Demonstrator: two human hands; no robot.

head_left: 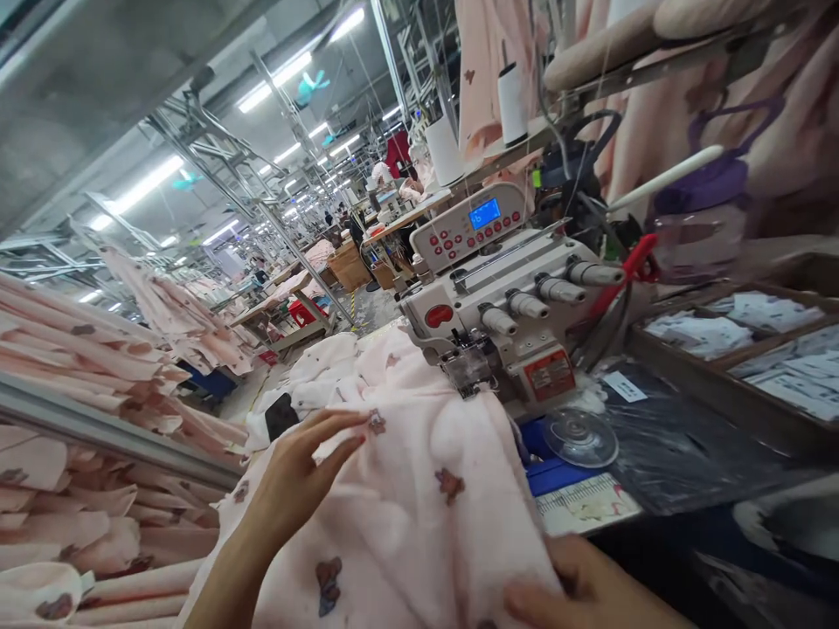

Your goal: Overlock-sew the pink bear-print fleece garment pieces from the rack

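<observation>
Pale pink fabric (406,507) with brown bear prints spreads across the table, its right edge running up to the needle area of an overlock sewing machine (485,306). My left hand (305,459) rests over the cloth left of the machine, fingers stretched out and the thumb apart from them. At the bottom right, my right hand (577,581) pinches the fabric's near right edge between thumb and fingers; it is partly blurred. Some cloth lies bunched beyond the machine's presser foot.
Boxes of white labels (714,336), a clear round dish (580,437), a measuring tape strip (583,502) and red-handled scissors (635,262) lie to the right. Thread cones (446,150) stand behind the machine. Pink garment pieces (85,349) hang from a rail on the left.
</observation>
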